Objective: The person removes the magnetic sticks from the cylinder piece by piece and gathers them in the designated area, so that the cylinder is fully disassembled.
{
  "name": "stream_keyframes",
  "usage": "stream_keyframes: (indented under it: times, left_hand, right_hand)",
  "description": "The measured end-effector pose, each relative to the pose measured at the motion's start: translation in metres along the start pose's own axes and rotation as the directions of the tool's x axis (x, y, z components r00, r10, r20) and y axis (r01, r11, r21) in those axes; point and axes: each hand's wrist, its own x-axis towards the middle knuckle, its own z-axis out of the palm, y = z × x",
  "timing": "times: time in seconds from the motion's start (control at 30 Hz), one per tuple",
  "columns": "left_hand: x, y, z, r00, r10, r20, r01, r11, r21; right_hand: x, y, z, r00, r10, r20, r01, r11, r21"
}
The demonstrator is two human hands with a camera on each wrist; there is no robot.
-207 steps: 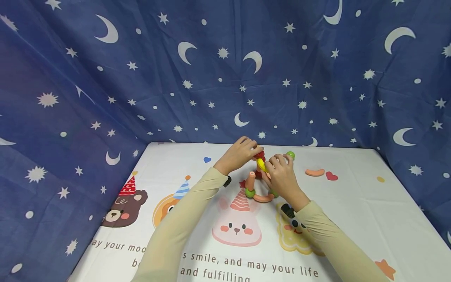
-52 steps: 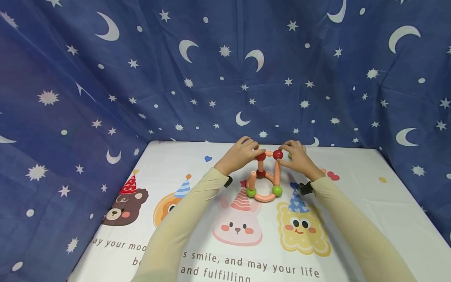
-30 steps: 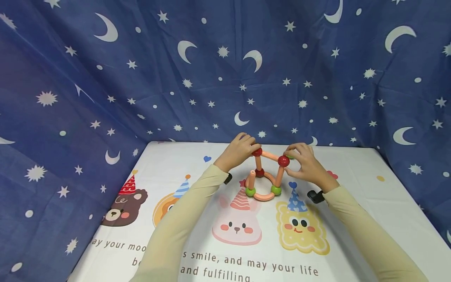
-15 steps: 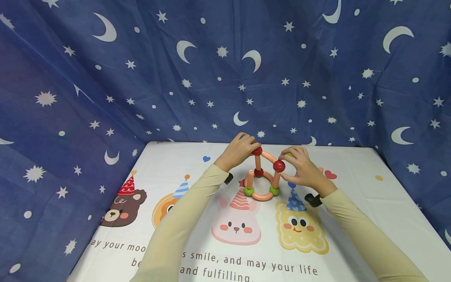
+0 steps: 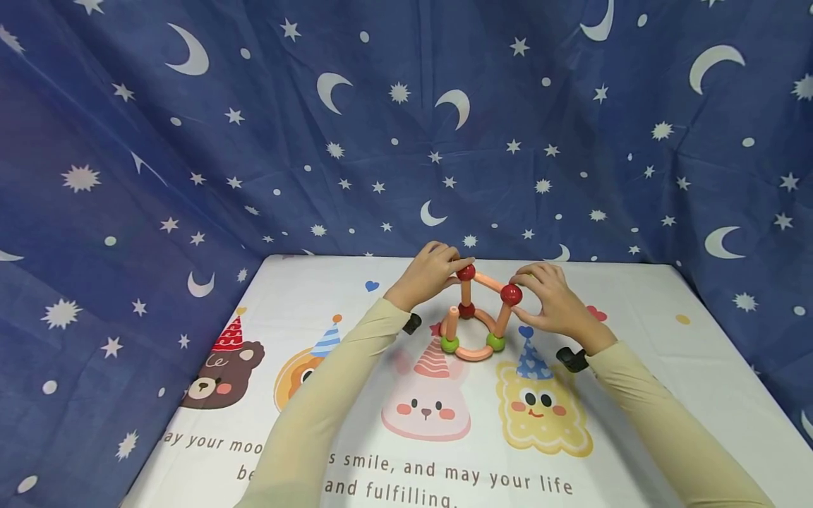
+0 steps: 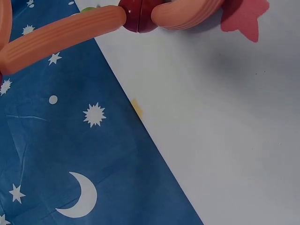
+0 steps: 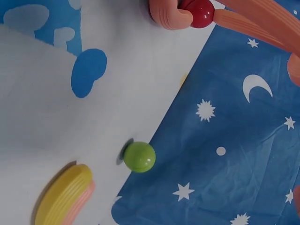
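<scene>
A frame of orange rods and coloured balls stands on the printed cloth. My left hand pinches the red ball atop its back post. With thumb and fingers my right hand grips a second red ball, on a post leaning right above a green ball. An orange rod spans both held balls. Below, curved rods form a ring with another green ball and a lower red ball. A short post rises at front left, its top bare.
In the right wrist view, a loose green ball lies near the cloth's back edge. A yellow curved rod rests beside an orange one. A blue star-patterned curtain hangs behind the table.
Earlier the right hand held a yellow rod at the frame; now an orange rod links the two upper red balls. In the last half second the right hand moved its ball slightly right and up.
</scene>
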Motion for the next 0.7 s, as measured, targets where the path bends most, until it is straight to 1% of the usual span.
stream_keyframes:
  times: [0.17,0.43,0.57,0.7]
  left_hand:
    - [-0.001,-0.001,0.001,1.0,-0.004,-0.002,0.004,1.0,-0.026]
    - [0.0,-0.001,0.004,1.0,-0.015,0.0,0.015,0.998,-0.053]
    - [0.0,0.0,0.003,1.0,-0.02,-0.001,0.02,0.997,-0.073]
    - [0.0,0.0,0.002,1.0,-0.027,0.003,0.027,0.996,-0.079]
  right_hand:
    - [0.001,0.002,-0.003,0.999,-0.004,0.036,0.004,1.0,0.004]
    - [0.002,0.003,-0.009,0.996,0.027,0.087,-0.024,0.999,-0.033]
    - [0.004,-0.002,-0.01,0.992,0.014,0.122,-0.007,0.998,-0.064]
    - [0.006,-0.005,-0.011,0.993,-0.009,0.116,0.019,0.996,-0.085]
